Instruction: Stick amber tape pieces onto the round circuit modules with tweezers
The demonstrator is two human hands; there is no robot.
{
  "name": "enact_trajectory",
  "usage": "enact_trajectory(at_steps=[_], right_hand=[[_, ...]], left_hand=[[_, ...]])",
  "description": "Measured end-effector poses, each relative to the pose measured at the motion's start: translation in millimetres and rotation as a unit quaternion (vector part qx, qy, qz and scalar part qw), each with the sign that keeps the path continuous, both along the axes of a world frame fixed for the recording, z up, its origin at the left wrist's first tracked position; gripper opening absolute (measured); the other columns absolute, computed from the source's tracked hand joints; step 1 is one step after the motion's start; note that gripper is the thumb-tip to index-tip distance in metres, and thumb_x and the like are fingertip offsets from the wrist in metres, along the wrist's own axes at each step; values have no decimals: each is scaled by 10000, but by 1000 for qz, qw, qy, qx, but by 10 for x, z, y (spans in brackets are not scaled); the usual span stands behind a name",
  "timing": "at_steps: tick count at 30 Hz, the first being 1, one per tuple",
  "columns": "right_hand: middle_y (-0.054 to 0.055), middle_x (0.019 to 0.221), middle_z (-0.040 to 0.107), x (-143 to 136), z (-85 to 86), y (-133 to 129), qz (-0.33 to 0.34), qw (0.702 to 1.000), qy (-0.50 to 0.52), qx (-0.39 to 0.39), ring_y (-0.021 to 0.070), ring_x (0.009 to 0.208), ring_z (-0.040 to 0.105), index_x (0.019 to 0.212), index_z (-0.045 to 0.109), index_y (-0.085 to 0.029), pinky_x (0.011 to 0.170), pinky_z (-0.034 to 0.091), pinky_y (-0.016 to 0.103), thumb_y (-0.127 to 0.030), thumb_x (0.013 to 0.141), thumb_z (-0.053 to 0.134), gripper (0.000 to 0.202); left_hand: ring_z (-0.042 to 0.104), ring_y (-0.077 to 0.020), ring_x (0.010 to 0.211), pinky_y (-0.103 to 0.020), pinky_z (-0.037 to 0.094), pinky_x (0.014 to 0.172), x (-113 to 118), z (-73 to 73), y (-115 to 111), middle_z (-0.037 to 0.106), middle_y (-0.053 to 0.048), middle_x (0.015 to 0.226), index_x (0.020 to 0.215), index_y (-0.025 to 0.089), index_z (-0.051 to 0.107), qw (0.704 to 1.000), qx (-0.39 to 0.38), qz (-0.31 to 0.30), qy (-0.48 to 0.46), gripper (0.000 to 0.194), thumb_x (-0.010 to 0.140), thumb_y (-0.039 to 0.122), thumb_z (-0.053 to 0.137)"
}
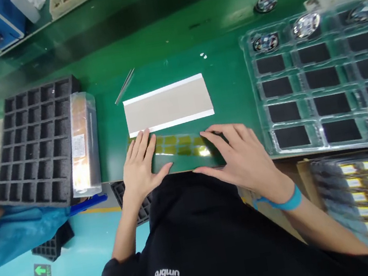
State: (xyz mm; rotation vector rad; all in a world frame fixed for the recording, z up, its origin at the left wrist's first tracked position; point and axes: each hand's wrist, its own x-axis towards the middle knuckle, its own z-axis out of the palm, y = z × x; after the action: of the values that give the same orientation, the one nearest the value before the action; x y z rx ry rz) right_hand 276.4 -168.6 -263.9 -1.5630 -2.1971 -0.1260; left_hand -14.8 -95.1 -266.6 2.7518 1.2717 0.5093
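Observation:
A clear sheet bearing rows of amber film pieces (183, 145) lies on the green bench near its front edge. My left hand (141, 166) rests on the sheet's left end, fingers stretched out and thumb spread, the fingertips by the lower edge of a beige strip with white borders (167, 105). My right hand (239, 152) is at the sheet's right end, thumb and index finger apart, the index fingertip on the sheet's corner. Its other fingers are bent and partly hidden. Behind the beige strip, to the left, lie metal tweezers (125, 86).
Left of me stand a black foam tray (38, 143) and a clear bag with orange contents (82, 145). On the right is a clear compartment tray (327, 86) with round circuit boards in its back row. A co-worker's blue sleeve (20, 236) shows at far left.

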Motion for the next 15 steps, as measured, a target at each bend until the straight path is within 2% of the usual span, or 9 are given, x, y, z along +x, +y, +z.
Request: enact_trajectory(at_steps=[2,3,5,6,8,10,11,13,15], right_hand=[[233,1273,717,-12,27,14,17,1000,2,5,360,1167,625,1380,678,-53,891,530,474,-785,1098,522,800],[235,1266,724,-22,33,2,31,999,7,10,358,1169,624,1358,687,-38,891,523,469,-721,1113,559,737],[204,1257,761,-48,35,-64,68,997,22,24,329,1171,641,1328,709,-41,897,516,445,-473,1162,603,475],[168,1242,785,-60,35,-109,85,995,34,35,301,1160,658,1303,726,-61,904,519,426,-327,1172,591,326],[76,1168,826,-70,47,-194,116,989,69,57,225,1102,697,1200,762,-123,913,542,371,-136,1159,548,219],[23,1079,839,-67,104,-253,139,980,121,80,161,1029,723,1075,778,-163,893,576,312,-111,1154,554,243],[14,1048,840,-72,156,-275,146,974,149,91,140,1003,730,1035,782,-177,870,593,288,-138,1156,571,246],[10,1019,839,-128,307,-332,150,961,198,118,118,974,736,1004,794,-201,818,617,257,-182,1141,614,227],[12,1013,841,-292,481,-427,111,949,248,159,128,953,742,1009,815,-227,796,638,266,-187,1081,686,152]], left_hand=[[479,-345,1699,-535,377,1410,-27,25,1,495,-206,1795,1736,154,471,999,16,-28,8,808,1141,700,502],[496,-352,1687,-546,360,1415,-45,35,9,507,-211,1786,1741,156,463,999,24,-44,11,838,1129,726,514],[529,-375,1660,-570,355,1409,-88,50,20,542,-217,1759,1729,163,483,997,37,-73,18,894,1089,782,560],[560,-381,1635,-573,378,1392,-110,55,17,577,-209,1734,1701,183,527,995,45,-86,15,870,1073,779,605],[688,-349,1499,-539,475,1311,-144,60,-7,712,-148,1610,1566,270,671,992,67,-109,-16,610,1070,620,737],[805,-282,1248,-477,575,1166,-140,67,-44,843,-71,1381,1360,335,779,985,92,-124,-75,293,1069,373,794],[821,-261,1133,-453,608,1083,-117,74,-63,870,-55,1272,1289,335,794,981,101,-128,-109,222,1067,325,792],[809,-251,992,-421,634,926,-21,105,-92,867,-64,1126,1257,304,786,970,104,-126,-179,218,1066,410,794],[770,-233,890,-380,607,794,121,158,-102,830,-72,1031,1283,263,774,959,93,-97,-251,298,1089,487,745]])
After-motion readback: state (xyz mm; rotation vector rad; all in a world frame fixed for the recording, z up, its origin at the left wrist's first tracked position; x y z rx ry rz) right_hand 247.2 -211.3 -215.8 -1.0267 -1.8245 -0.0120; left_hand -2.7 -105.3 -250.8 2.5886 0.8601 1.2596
